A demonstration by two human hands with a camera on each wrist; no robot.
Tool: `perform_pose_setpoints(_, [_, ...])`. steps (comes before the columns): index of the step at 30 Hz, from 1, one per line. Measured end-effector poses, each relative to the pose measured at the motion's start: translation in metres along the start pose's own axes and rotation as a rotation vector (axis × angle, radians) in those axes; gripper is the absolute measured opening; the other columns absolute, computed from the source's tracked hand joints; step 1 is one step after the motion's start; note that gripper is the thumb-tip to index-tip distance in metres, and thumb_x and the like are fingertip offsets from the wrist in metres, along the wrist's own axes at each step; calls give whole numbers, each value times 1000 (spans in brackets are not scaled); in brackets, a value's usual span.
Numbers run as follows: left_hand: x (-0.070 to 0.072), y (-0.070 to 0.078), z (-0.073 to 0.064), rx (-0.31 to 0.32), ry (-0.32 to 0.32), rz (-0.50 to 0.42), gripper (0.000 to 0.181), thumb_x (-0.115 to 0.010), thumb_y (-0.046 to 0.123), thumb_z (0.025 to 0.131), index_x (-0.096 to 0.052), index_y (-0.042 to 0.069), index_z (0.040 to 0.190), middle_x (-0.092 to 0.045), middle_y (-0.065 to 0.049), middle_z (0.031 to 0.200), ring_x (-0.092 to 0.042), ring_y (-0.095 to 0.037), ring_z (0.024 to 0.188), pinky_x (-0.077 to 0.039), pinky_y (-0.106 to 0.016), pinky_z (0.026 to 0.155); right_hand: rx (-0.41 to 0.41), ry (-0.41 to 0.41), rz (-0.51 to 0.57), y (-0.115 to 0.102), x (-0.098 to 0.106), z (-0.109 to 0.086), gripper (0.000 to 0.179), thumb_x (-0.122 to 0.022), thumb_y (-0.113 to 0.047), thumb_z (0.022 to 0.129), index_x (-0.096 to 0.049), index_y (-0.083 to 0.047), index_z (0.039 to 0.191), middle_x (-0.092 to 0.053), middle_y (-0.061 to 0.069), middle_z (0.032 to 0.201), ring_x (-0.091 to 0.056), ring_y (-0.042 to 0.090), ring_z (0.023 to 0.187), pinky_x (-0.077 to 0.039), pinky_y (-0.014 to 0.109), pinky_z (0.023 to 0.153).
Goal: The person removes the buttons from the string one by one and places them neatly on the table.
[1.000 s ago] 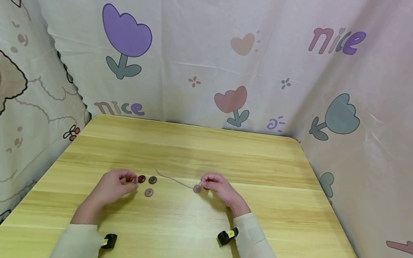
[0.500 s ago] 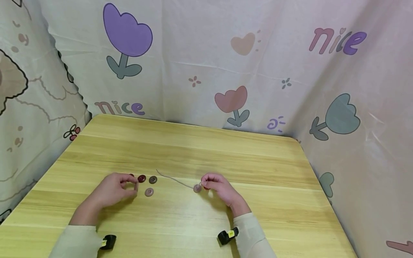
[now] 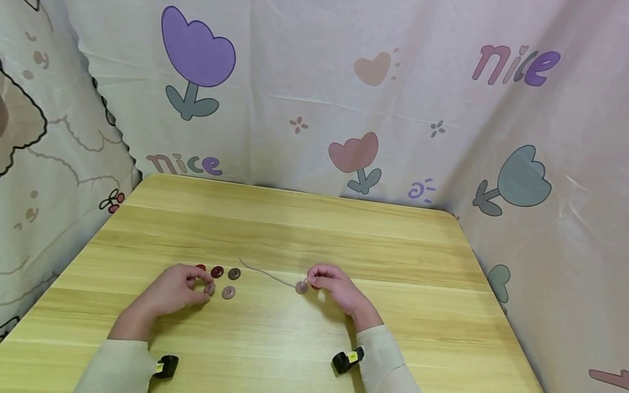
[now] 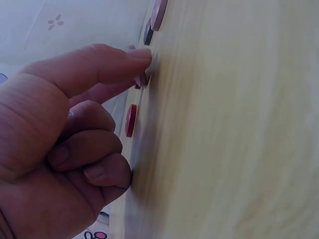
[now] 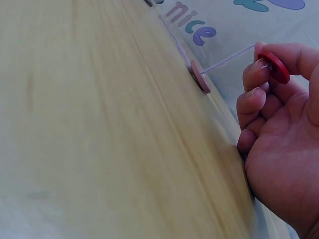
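Observation:
My left hand (image 3: pixel 179 289) is at the left group of buttons, a mauve button (image 3: pixel 209 289) between its thumb and index finger. In the left wrist view that button (image 4: pixel 141 79) is partly hidden behind the thumb. My right hand (image 3: pixel 334 284) pinches a thin pale string (image 5: pixel 227 60) between thumb and index finger. A red button (image 5: pixel 274 67) hangs at those fingertips. Farther along the string, a mauve button (image 3: pixel 301 287) is threaded on it, close over the tabletop. The string's loose end trails left across the wood.
Near my left hand lie a red button (image 3: pixel 201 267), a dark red button (image 3: pixel 217 272), a dark grey-brown button (image 3: pixel 234 274) and another mauve button (image 3: pixel 228 292). All rest on the wooden table (image 3: pixel 304 234). A patterned cloth (image 3: pixel 275 65) hangs behind it.
My left fingers have come away from the red button, leaving it on the table, and a mauve button now shows between thumb and index finger. My right hand stays in place with the string.

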State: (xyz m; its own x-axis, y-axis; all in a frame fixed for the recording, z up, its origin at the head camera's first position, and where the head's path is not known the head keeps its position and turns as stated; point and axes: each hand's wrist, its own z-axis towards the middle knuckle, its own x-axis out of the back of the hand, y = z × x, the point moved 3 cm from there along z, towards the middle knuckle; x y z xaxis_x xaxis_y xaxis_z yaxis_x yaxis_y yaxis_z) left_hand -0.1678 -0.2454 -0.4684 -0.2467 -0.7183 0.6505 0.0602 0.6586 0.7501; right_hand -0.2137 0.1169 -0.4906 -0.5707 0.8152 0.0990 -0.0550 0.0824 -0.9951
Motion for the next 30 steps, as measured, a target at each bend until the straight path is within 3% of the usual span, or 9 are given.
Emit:
perform_pose_setpoints(5, [-2, 0, 1, -20, 6, 11, 27, -86, 15, 76, -75, 9, 99, -37, 4, 59, -35, -12, 54, -33, -29, 54, -4, 4, -2, 1, 1, 0, 22, -56, -11, 98, -58, 11, 100, -56, 3, 86, -51, 19, 85, -40, 37, 84])
perform_pose_setpoints(11, [-2, -1, 1, -1, 6, 7, 30, -89, 17, 73, -78, 10, 100, -38, 4, 58, -36, -12, 54, -32, -28, 52, -8, 3, -7, 1, 1, -1, 23, -57, -14, 98, -59, 9, 99, -56, 2, 86, -52, 18, 85, -41, 35, 84])
perform_pose_setpoints(30, [-1, 1, 2, 4, 26, 18, 28, -85, 23, 79, -76, 9, 102, -35, 4, 60, -34, -13, 54, -30, -29, 51, 7, 2, -5, -2, 1, 0, 20, -56, -10, 98, -60, 10, 99, -54, 4, 84, -51, 19, 83, -40, 36, 83])
